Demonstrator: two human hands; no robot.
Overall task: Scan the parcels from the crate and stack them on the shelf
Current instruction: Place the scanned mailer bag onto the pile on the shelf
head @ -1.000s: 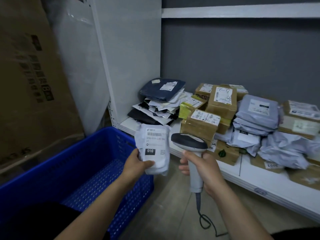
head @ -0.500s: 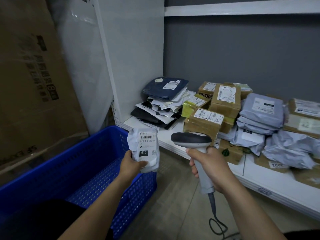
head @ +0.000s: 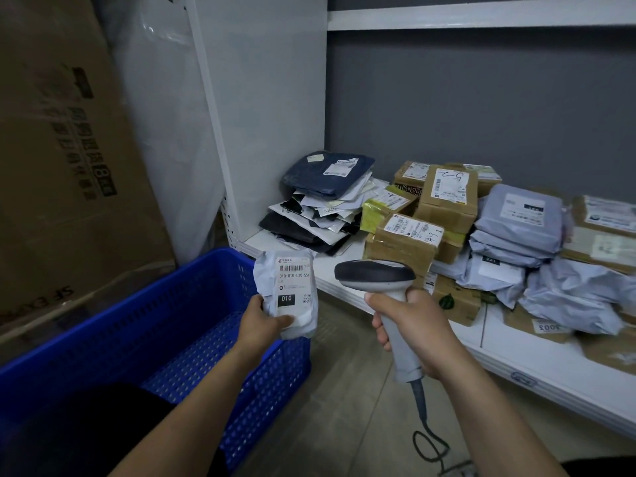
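Note:
My left hand (head: 261, 323) holds a small white parcel (head: 287, 290) upright by its lower edge, label facing me, above the far right corner of the blue crate (head: 144, 325). My right hand (head: 413, 330) grips the handle of a grey barcode scanner (head: 377, 275), whose head sits just right of the parcel without touching it. Behind them the white shelf (head: 537, 370) carries flat mailers (head: 323, 201), brown boxes (head: 406, 242) and pale grey bags (head: 516, 228).
A large cardboard box (head: 65, 173) leans at the left behind the crate. The scanner's cable (head: 428, 442) coils on the wood floor below my right hand. A white upright panel (head: 261, 108) closes the shelf's left end; a second shelf board (head: 481, 15) runs above.
The parcel and my left hand have shifted left, away from the scanner and over the crate's corner. The scanner has stayed near the same spot, tilted a little.

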